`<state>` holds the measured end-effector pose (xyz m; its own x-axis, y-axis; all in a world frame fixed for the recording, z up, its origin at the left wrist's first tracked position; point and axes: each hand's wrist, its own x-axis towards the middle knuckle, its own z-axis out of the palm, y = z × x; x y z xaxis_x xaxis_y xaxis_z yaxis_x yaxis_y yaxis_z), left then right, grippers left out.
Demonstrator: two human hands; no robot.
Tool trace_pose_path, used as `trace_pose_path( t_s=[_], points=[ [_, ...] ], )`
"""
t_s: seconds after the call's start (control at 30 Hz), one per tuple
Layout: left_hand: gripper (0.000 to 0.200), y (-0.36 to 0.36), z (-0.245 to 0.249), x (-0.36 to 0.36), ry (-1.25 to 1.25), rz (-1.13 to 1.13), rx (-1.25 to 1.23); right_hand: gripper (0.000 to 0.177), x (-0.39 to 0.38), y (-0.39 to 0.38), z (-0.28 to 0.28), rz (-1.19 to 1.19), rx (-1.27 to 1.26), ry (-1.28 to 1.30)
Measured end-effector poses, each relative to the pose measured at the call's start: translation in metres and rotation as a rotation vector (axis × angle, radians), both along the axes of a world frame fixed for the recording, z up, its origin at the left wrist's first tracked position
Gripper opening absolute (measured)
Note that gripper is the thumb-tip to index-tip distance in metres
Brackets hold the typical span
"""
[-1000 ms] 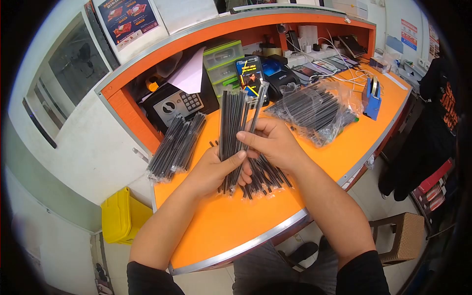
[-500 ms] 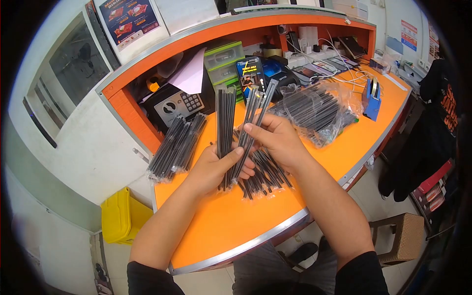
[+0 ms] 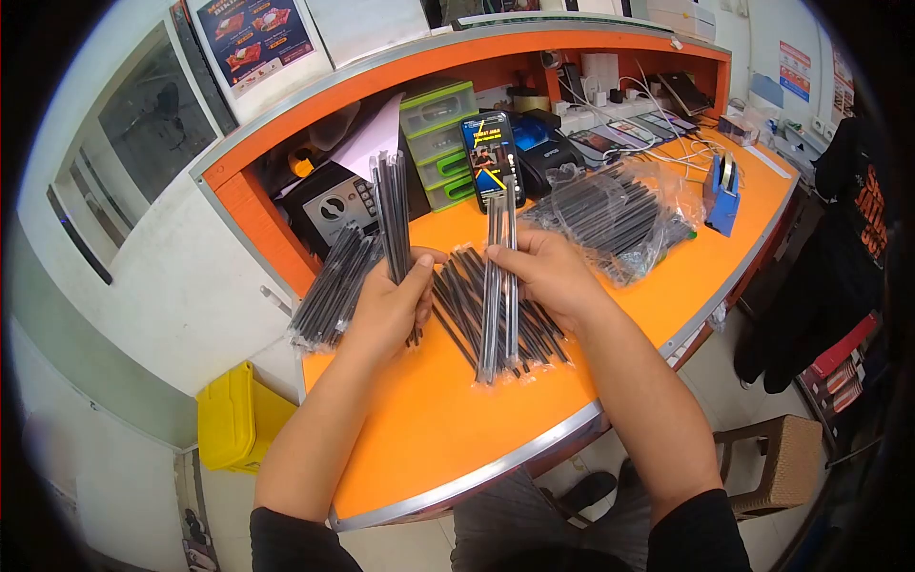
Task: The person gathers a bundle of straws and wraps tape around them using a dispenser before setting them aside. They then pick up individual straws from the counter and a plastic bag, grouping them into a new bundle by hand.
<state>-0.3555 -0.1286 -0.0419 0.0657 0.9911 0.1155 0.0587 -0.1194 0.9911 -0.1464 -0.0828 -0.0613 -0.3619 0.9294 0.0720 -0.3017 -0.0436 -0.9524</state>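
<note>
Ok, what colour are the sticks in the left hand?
The sticks in the left hand are black, in clear wrapping; the head view shows them best.

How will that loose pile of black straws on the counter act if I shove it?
The straw pile would probably fan out, since its straws lie at crossing angles. Each looks fairly stiff, running nearly straight. The clear wrap showing at their ends may make them slippery.

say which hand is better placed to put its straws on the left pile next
Probably the left hand: its bundle is close to the left pile, while the right hand is farther across, holding its few straws over the middle pile.
</note>
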Motion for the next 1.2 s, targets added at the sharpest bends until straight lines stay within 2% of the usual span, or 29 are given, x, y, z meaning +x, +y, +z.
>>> trace_pose_path(
  t_s=[0.3, 0.73, 0.93, 1.03, 1.13, 1.2],
  points=[
    [0.022, -0.005, 0.005, 0.005, -0.220, -0.104, -0.124, 0.020, 0.000, 0.002, -0.004, -0.093, 0.028, -0.233],
    [0.022, -0.002, 0.000, 0.003, -0.207, -0.037, -0.091, 0.027, 0.002, 0.002, -0.003, -0.179, 0.099, -0.423],
    [0.017, 0.000, -0.005, 0.005, -0.170, -0.065, -0.041, 0.043, -0.002, 0.004, -0.009, -0.227, 0.241, -0.358],
    [0.016, 0.001, -0.007, 0.003, -0.153, -0.120, -0.017, 0.044, -0.007, 0.008, -0.015, -0.206, 0.216, -0.236],
    [0.017, 0.001, -0.008, 0.002, -0.141, -0.150, 0.000, 0.041, -0.004, 0.005, -0.012, -0.184, 0.212, -0.229],
    [0.018, 0.000, -0.007, 0.004, -0.131, -0.151, 0.000, 0.038, -0.002, 0.009, -0.015, -0.262, 0.371, -0.335]
  ],
)
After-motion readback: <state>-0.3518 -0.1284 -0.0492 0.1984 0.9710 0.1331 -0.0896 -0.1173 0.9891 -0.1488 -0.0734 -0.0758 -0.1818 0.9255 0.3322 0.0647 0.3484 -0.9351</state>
